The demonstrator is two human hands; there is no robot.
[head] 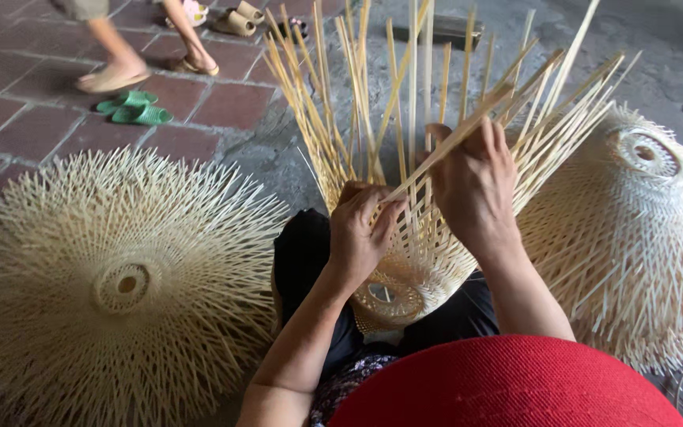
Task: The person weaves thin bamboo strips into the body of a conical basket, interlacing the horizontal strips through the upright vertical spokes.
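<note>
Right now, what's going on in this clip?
A seated person is weaving a bamboo shade held in their lap. The left hand pinches a strip low down, and the right hand grips the same strip higher up among the loose upright strips. A woven shade lies on the floor to the left and another to the right. Someone else's feet and green sandals are on the brick floor behind.
</note>
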